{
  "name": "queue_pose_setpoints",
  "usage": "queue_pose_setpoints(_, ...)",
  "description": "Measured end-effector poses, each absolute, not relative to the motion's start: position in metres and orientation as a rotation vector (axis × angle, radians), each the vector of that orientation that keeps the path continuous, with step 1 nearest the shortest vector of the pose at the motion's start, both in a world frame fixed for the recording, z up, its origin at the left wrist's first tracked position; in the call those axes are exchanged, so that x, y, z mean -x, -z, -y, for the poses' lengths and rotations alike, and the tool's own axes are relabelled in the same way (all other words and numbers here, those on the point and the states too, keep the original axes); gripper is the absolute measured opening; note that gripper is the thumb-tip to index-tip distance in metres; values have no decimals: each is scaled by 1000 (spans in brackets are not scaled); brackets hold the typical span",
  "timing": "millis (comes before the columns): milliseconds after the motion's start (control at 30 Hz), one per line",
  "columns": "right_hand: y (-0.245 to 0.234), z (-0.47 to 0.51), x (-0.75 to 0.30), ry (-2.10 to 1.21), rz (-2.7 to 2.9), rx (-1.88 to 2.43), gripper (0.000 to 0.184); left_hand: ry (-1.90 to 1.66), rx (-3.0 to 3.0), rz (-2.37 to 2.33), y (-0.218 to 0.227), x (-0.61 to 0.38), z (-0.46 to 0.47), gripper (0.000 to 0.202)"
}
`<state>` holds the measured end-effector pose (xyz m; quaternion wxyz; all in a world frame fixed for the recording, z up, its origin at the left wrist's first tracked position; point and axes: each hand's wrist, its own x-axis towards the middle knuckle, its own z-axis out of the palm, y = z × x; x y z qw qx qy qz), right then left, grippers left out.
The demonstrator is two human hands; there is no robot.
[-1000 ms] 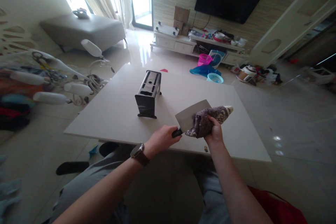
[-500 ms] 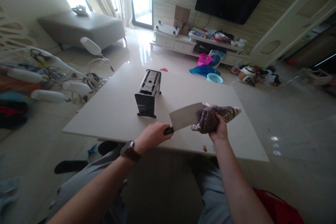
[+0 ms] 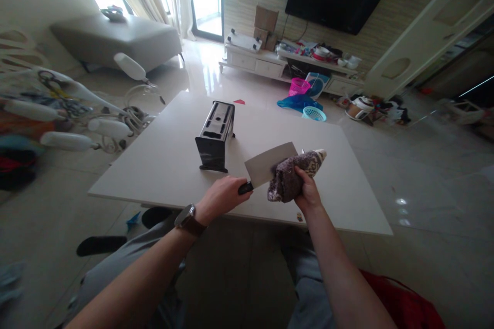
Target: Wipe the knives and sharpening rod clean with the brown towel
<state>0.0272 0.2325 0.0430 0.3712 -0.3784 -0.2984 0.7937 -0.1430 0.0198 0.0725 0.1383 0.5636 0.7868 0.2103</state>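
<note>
My left hand is closed round the black handle of a cleaver, whose broad blade points away to the right above the table. In my right hand is a bunched brown cloth with a pale patterned end. The cloth lies against the blade and covers part of it near the lower edge. Left of the blade, a knife block with a slotted metal top and black end panels stands upright on the white table.
A small brown item lies at the table's near edge. Beyond the table are a light blue basket, a pink basket and a blue bag on the floor. White lamp arms stand at the left.
My right hand and the cloth have slid left along the blade, toward the handle. The cleaver stays in my left hand, nearly unmoved.
</note>
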Motion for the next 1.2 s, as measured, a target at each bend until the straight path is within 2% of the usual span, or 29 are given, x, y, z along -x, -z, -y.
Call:
queue_pose_setpoints(200, -39, -231, -27, -2052, 770, 971, 26, -577, -1775, -2159, -75, 150, -19, 24)
queue_pose_setpoints(433, -45, -250, -39, -1909, 735, 985, 28, -568, -1818, -2114, -86, 161, -18, 24)
queue_pose_setpoints(667, -53, -251, -40, -1905, 563, 1019, 14, -711, -1568, -2228, -74, 159, -13, 34)
queue_pose_setpoints(800, -52, -214, -20, -2043, 608, 977, 23, -824, -1458, -2302, -75, 149, -20, 34)
queue_pose_setpoints(1000, -49, -178, 0, -2118, 754, 880, 31, -790, -1440, -2333, -69, 131, -27, 31)
queue_pose_setpoints(1200, -54, -186, -7, -2147, 722, 849, 33, -1158, -1141, -2028, -66, 132, -30, 38)
